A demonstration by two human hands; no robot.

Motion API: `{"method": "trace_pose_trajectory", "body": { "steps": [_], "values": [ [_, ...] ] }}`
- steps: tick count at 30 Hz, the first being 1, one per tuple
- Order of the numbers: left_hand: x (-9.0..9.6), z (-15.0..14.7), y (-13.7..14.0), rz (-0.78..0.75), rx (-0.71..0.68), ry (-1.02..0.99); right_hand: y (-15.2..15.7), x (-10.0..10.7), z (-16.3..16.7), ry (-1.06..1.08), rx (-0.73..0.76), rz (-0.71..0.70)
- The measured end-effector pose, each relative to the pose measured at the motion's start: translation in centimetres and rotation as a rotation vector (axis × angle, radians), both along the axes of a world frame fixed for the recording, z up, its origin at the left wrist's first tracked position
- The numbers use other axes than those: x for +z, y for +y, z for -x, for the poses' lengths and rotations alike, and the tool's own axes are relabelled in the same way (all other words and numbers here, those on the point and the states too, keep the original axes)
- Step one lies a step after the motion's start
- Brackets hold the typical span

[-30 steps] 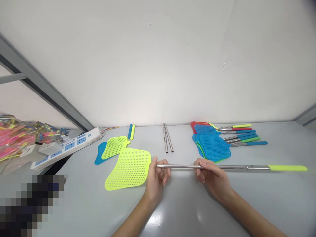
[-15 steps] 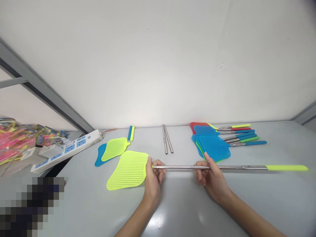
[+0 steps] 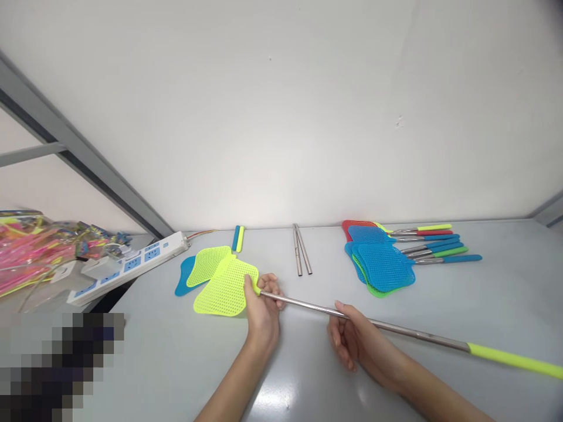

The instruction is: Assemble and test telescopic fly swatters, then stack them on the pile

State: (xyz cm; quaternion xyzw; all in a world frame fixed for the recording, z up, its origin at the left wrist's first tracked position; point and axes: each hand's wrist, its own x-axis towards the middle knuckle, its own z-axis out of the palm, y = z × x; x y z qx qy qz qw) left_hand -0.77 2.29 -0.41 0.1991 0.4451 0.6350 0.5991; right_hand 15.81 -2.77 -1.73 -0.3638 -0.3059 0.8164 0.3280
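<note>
Notably, head view only:
Swatter head: the yellow perforated plastic swatter head (image 3: pixel 225 287) lies flat on the grey table (image 3: pixel 484 305), left of centre, its neck pinched where the rod meets it.
Rod: the long telescopic steel rod with a yellow grip (image 3: pixel 396 329) runs from the neck toward the near right, lifted clear of the table so that its tip lines up with the socket.
Left hand: the left hand (image 3: pixel 263 305) is closed on the neck, wrist low, forearm coming in from the near edge.
Right hand: the right hand (image 3: pixel 352 337) is curled under the mid-rod, fingers wrapped, supporting it.
Far side: a stack of finished blue, red and green swatters (image 3: pixel 382 258) lies far right, two bare steel rods (image 3: pixel 301 257) centre, and a white power strip (image 3: pixel 132 264) left.
</note>
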Motion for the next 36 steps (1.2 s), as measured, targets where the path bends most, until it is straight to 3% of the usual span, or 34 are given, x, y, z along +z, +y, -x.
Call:
{"method": "trace_pose_trajectory", "body": {
  "steps": [5, 12, 22, 32, 36],
  "values": [
    [0.0, 0.4, 0.3, -0.083, 0.179, 0.01, 0.0, 0.1, 0.0, 0.078, 0.011, 0.043],
    [-0.6, 0.6, 0.6, -0.026, 0.072, 0.081, -1.3, 0.4, 1.3, 0.296, 0.153, 0.167],
    [-0.5, 0.7, 0.9, -0.064, -0.163, 0.146, -1.4, -0.2, 1.6, 0.357, 0.079, 0.139],
    [-0.5, 0.7, 0.9, -0.044, -0.103, 0.1, -1.1, -0.6, 1.6, 0.331, 0.073, 0.077],
    [-0.7, 0.2, 0.8, -0.065, 0.063, 0.082, -1.2, -0.8, 1.5, 0.3, -0.015, 0.062]
  ]
}}
